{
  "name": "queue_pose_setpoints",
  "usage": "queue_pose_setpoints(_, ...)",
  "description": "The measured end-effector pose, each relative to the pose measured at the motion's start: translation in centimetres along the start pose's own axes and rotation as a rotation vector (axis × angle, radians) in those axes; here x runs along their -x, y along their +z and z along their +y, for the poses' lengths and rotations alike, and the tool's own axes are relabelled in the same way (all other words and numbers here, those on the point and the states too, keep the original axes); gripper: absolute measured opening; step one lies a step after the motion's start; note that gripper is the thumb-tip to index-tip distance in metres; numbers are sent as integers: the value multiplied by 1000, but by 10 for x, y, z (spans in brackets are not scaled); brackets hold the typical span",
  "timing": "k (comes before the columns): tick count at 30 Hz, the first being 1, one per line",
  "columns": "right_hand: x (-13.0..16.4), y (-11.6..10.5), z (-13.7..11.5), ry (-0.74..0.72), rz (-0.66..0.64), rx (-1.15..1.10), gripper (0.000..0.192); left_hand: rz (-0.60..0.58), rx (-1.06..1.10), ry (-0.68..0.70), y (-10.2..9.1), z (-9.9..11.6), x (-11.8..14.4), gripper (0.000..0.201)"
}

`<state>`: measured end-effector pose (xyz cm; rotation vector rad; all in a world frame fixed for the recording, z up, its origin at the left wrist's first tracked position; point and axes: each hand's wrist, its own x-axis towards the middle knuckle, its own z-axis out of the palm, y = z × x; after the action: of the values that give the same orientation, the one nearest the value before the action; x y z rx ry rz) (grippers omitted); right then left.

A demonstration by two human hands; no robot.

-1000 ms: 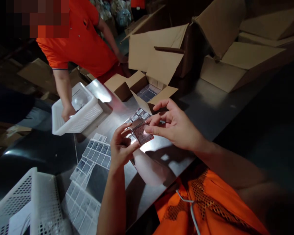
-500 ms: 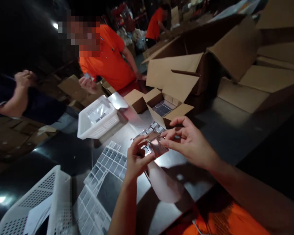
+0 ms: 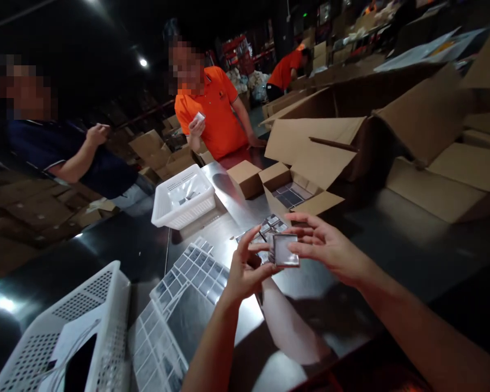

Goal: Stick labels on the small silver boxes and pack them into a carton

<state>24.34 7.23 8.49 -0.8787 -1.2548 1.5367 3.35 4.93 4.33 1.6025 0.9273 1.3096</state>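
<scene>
The small flat packet (image 3: 285, 250) has turned from its patterned face to its plain one, now pinched between left hand (image 3: 245, 269) and right hand (image 3: 326, 247) above the counter (image 3: 392, 228); inspection appears underway.

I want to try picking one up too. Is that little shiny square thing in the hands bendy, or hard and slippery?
The small square packet probably feels stiff and light: it stays flat, pinched only at its edges between the left hand and right hand. Its face gleams under the light, so it may be a bit slippery. Being flat, it shouldn't roll.
</scene>
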Motion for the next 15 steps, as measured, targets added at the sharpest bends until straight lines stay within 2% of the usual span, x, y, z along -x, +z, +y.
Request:
queue_pose_setpoints(5, -4, 0, -4, 60, -54, -46, 74, -108, -337, 98, -2, 17, 1, 55)
queue_pose_setpoints(8, -5, 1, -5, 116, -91, -56, 70, -155, -484, 257, -4, 28, 1, 59)
queue_pose_setpoints(10, -8, 0, -4, 139, -108, -54, 67, -187, -571, 307, -5, 33, 1, 63)
queue_pose_setpoints(12, -15, 0, -1, 155, -146, -36, 66, -193, -674, 259, -7, 39, 2, 67)
queue_pose_setpoints(15, -25, 2, 3, 135, -210, 53, 70, -140, -767, 156, -10, 49, 4, 69)
